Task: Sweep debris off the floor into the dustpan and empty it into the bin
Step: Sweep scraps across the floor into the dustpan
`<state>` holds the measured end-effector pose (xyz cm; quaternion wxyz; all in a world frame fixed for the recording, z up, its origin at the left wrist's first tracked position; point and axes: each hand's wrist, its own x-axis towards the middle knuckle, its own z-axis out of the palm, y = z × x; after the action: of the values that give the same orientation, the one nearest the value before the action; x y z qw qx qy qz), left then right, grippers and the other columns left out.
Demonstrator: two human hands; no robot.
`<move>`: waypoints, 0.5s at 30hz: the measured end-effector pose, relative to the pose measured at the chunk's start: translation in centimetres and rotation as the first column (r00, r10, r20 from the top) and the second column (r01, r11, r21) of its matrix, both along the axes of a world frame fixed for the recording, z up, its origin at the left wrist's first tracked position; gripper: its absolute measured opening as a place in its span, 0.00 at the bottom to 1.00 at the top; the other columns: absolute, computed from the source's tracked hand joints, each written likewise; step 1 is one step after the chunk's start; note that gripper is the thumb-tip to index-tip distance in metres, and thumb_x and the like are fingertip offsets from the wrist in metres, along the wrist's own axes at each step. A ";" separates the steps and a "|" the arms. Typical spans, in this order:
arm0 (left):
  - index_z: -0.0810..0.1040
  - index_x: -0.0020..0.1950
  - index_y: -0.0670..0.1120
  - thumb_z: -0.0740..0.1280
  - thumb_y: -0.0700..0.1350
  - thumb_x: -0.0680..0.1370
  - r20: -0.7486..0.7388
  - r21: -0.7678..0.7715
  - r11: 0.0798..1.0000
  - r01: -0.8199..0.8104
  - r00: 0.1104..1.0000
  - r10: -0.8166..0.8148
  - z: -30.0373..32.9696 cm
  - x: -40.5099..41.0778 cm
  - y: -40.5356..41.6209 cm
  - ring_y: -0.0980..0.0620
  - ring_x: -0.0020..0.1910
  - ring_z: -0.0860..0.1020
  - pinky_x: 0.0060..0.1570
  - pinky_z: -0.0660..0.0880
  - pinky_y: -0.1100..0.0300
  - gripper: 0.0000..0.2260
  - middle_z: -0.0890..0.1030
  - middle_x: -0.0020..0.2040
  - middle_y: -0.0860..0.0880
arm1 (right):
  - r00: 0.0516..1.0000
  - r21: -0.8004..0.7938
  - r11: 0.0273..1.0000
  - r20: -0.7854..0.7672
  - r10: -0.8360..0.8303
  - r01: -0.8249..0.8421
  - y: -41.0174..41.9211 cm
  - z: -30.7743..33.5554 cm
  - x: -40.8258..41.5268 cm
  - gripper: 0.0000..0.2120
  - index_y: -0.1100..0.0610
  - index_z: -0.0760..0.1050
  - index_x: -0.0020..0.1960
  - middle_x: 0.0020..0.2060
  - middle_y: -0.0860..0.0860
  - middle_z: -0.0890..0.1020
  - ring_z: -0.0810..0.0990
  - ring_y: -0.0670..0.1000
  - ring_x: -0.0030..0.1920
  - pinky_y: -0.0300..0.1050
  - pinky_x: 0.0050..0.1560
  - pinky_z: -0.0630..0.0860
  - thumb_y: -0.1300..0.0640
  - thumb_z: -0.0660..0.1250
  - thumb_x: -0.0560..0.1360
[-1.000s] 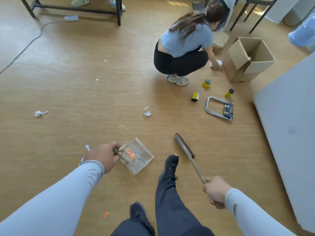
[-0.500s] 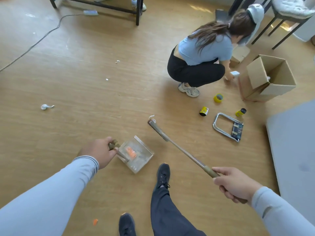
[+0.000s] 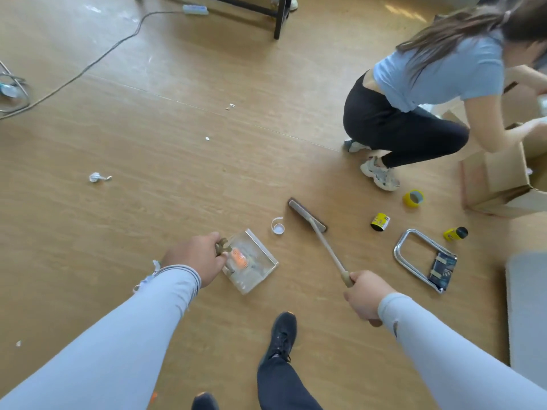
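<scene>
A left hand point(image 3: 196, 258) grips the clear, boxy dustpan point(image 3: 254, 263), its open mouth facing far-right. The right hand point(image 3: 365, 297) clasps a slim tan broom point(image 3: 321, 241); its flat dark head lies far-left beside a white cap point(image 3: 278, 227) on the wood-grain floor point(image 3: 148, 202).

floor point(image 3: 177, 202): wood-look planks, smooth, slight sheen
dustpan point(image 3: 260, 272): clear plastic, glossy, see-thru; brownish handle
brush point(image 3: 307, 216): dark head, tan matt handle, prob. plastic
white cap point(image 3: 278, 229): smooth plastic
crumpled scrap point(image 3: 96, 177): white paper, creased
box point(image 3: 503, 184): brown cardboard, matt
folding frame point(image 3: 414, 253): chromed metal tube, shiny
tape roll point(image 3: 413, 198): yellow, glossy
sleeves point(image 3: 133, 335): pale grey stretch cloth, matt
</scene>
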<state>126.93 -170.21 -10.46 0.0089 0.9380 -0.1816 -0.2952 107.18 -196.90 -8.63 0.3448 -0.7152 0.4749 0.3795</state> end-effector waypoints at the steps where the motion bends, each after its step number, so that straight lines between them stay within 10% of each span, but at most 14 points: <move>1: 0.75 0.58 0.58 0.63 0.59 0.80 -0.001 -0.004 1.000 -0.014 1.000 0.014 0.0 0.4 -0.2 0.48 0.46 0.80 0.44 0.75 0.57 0.10 0.82 0.50 0.56 | 0.997 -0.008 0.997 -0.024 0.080 -0.080 0.6 0.4 -0.2 0.16 0.49 0.72 0.64 0.38 0.51 0.72 0.68 0.52 0.29 0.37 0.22 0.65 0.61 0.56 0.80; 10: 0.76 0.62 0.58 0.64 0.59 0.80 0.002 -0.012 0.999 -0.036 0.999 0.036 0.6 1.0 -0.3 0.47 0.49 0.81 0.44 0.77 0.57 0.13 0.84 0.51 0.55 | 0.996 0.212 0.976 -0.070 0.058 -0.042 -7.9 10.3 -3.8 0.23 0.41 0.71 0.70 0.27 0.52 0.76 0.67 0.50 0.21 0.39 0.26 0.63 0.57 0.65 0.77; 15: 0.76 0.62 0.57 0.64 0.59 0.80 0.000 -0.012 0.999 -0.041 0.999 0.041 0.6 0.9 -0.2 0.48 0.49 0.82 0.42 0.75 0.58 0.13 0.83 0.50 0.55 | 0.999 0.074 0.997 0.008 0.036 -0.037 -6.0 9.0 -2.6 0.23 0.40 0.69 0.70 0.29 0.52 0.75 0.68 0.51 0.23 0.37 0.23 0.63 0.58 0.62 0.78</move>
<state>127.84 -170.41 -9.86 0.0205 0.9414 -0.1641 -0.2938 104.55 -202.92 0.33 0.3655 -0.7117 0.4464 0.4008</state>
